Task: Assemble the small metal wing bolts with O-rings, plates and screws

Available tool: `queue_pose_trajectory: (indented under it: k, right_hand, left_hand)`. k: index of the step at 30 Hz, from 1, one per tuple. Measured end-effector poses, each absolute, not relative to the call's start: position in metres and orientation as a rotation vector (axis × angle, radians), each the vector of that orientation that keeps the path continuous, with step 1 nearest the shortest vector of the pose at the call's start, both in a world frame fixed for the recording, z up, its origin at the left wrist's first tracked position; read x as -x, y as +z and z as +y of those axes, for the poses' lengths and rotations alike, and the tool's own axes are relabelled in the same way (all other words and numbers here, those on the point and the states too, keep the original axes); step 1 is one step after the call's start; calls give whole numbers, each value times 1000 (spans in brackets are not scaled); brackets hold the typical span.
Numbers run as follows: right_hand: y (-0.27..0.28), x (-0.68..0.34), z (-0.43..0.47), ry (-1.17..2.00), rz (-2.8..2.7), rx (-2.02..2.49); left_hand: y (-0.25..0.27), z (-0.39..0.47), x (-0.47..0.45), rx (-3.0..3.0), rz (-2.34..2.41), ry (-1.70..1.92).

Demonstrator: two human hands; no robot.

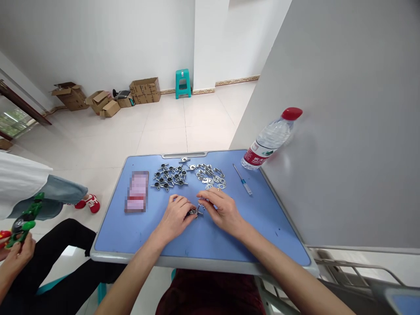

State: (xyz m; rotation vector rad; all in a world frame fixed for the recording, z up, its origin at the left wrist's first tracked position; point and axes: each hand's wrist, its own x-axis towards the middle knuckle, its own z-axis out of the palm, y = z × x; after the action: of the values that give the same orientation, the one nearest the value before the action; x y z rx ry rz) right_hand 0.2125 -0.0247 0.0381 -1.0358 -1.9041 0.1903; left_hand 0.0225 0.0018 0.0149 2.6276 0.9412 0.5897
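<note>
Near the middle of the blue tabletop, my left hand (pixel 176 217) is closed on a small metal fitting (pixel 197 212) with dark and silver parts. My right hand (pixel 223 211) is beside it, thumb and fingers pinched around a small metal piece at the fitting; its exact shape is hidden. Just beyond my hands lies a cluster of metal fittings with round black centres (pixel 169 177). To its right is a pile of small silver hooks and flat plates (pixel 210 174). A screwdriver (pixel 243 180) with a clear blue handle rests farther right.
A water bottle (pixel 267 144) with a red cap stands at the back right, by a grey panel (pixel 348 131). On the table's left is a pixelated pink object (pixel 137 191). Another person's hand (pixel 21 256) holds a green toy at left. Cardboard boxes (pixel 144 92) and a stool (pixel 183 83) line the wall.
</note>
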Motion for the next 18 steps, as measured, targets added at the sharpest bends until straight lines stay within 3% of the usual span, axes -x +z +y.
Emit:
queue_pose_trajectory:
  k: [18]
  right_hand:
    - [36, -204, -23, 246, -1933, 854]
  left_hand:
    - [11, 4, -23, -2651, 917, 626]
